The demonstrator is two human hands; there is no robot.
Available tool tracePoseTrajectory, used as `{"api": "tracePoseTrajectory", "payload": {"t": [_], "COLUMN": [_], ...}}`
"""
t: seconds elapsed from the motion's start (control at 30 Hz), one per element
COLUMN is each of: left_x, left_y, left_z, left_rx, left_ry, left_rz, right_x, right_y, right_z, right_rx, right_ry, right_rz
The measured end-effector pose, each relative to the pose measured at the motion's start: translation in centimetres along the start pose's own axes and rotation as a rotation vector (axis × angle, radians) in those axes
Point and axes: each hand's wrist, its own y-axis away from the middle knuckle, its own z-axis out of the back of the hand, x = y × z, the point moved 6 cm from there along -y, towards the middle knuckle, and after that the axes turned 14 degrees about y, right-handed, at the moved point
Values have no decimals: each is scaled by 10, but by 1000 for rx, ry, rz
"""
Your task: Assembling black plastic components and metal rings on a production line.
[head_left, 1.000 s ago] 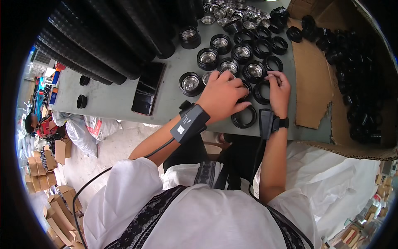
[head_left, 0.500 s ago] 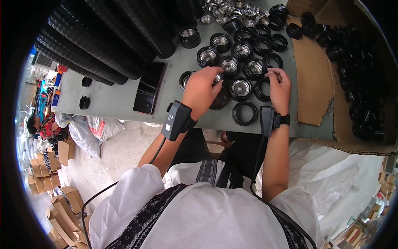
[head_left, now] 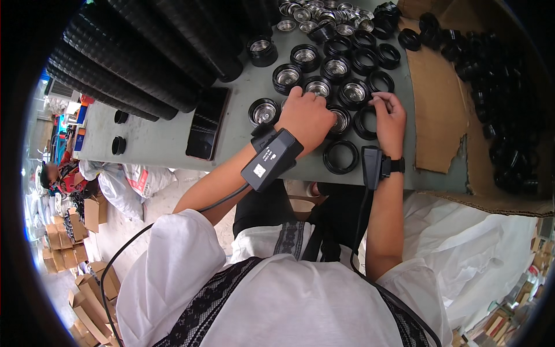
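Observation:
Several black rings stand close together on the grey table (head_left: pixel 254 81), many with a shallow silver metal cup inside. My left hand (head_left: pixel 307 118) is over this group, back up. It covers part of a cup-filled ring (head_left: pixel 341 118), and its fingers bend down out of sight near another ring with a cup (head_left: pixel 318 85). Whether it holds anything is hidden. My right hand (head_left: pixel 392 118) has thumb and fingers closed together beside a bare black ring (head_left: pixel 364 134); what they pinch, if anything, does not show. Another bare ring (head_left: pixel 340 168) lies near the front edge.
Loose silver cups (head_left: pixel 306 14) lie heaped at the back. Tall stacks of black rings (head_left: pixel 133 52) lean at the left, with a phone (head_left: pixel 207 124) beside them. A cardboard box (head_left: pixel 436 110) holding many black rings stands at the right. Cables run from both wrist devices.
My left hand has moved right and turned back-up; the silver cup earlier seen at its fingers is out of sight. The cup-filled ring at the left is uncovered. My right hand has stayed put.

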Motion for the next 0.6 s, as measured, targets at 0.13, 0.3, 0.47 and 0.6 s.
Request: {"api": "tracePoseTrajectory", "payload": {"t": [0.13, 0.3, 0.47, 0.6], "left_x": [-1, 3, 2, -12], "left_y": [0, 0, -4, -11], "left_z": [-5, -10, 5, 35], "left_rx": [111, 254, 97, -248], "left_ry": [-17, 7, 142, 466], "left_rz": [43, 79, 63, 4], "right_x": [1, -1, -2, 1], "right_y": [0, 0, -1, -2], "right_z": [1, 2, 1, 3], "right_rx": [-3, -1, 12, -23], "right_ry": [38, 50, 23, 20], "right_rz": [-15, 2, -27, 15]}}
